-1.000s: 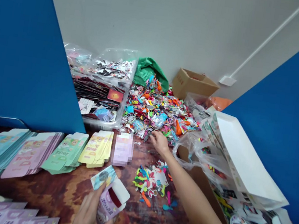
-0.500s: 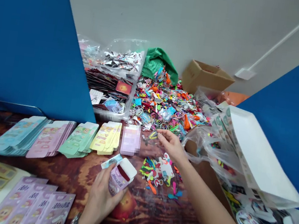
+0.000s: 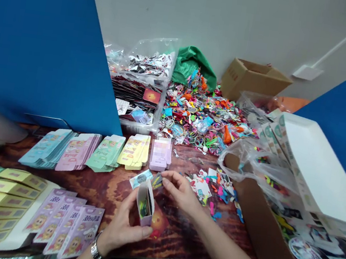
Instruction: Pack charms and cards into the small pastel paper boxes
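My left hand [image 3: 126, 221] grips a small purple cardboard box [image 3: 146, 220], its top flap up and its mouth open. Green and yellow bits show inside the box. A light blue and white card [image 3: 140, 179] sticks out behind the box, by my left fingertips; whether they hold it is unclear. Just right of the box mouth, my right hand [image 3: 177, 190] pinches a small yellow and dark trinket [image 3: 158, 181], perhaps a hair clip, between thumb and fingers. A loose pile of small colourful trinkets and cut-out stickers [image 3: 200, 185] lies beyond my right wrist.
Stacks of flat blue [image 3: 46, 148], pink [image 3: 76, 152], green [image 3: 105, 153], yellow [image 3: 134, 152] and purple boxes [image 3: 160, 157] line the table. Filled purple boxes [image 3: 81, 232] lie front left. Behind are a trinket heap [image 3: 200, 118], a clear bin [image 3: 158, 119] and a carton [image 3: 253, 83].
My right hand has come left and nearer with the trinket, from beside the heap to the box. My left hand has turned the box so its open mouth faces my right hand. The view has shifted.
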A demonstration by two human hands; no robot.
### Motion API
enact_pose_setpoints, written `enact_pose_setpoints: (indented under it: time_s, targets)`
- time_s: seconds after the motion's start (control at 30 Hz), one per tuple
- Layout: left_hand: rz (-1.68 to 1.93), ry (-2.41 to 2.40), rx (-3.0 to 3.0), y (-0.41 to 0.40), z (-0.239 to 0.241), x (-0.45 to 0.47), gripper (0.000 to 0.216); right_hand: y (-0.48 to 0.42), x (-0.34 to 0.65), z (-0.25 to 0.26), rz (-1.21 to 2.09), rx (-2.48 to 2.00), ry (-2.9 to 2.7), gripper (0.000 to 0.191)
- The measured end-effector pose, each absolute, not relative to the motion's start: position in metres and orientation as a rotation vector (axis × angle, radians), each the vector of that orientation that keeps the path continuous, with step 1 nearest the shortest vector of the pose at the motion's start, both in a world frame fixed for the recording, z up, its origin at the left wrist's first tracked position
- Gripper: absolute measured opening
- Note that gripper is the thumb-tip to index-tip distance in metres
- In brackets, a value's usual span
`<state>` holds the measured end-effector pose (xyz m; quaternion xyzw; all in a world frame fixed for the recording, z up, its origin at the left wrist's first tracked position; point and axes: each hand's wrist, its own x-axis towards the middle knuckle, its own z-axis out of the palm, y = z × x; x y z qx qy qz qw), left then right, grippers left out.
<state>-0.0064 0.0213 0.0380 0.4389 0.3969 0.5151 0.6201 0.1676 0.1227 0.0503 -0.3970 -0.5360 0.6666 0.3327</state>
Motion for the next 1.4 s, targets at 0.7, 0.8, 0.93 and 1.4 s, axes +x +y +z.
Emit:
enact_pose_setpoints:
  time_s: [0.7,0.8,0.93,1.4]
  targets:
    - [1.167,0.914,1.010,0.012,0.048,-0.015,0.078,0.122,0.183,0.057,1.741,-0.854,-1.828,0.032]
    - [1.153,0.952,1.045,0.010,0.054,-0.012,0.080,0.121,0.184,0.055,1.692,-0.788,-1.846,0.025]
    - [1.127,1.283,1.242,0.011,0.050,-0.011,0.078,0.119,0.190,0.065,1.693,-0.947,-1.726,0.023]
    - [1.127,1.979,2.006,0.014,0.028,-0.005,0.072,0.098,0.166,0.119,0.847,-0.998,-2.356,0.010]
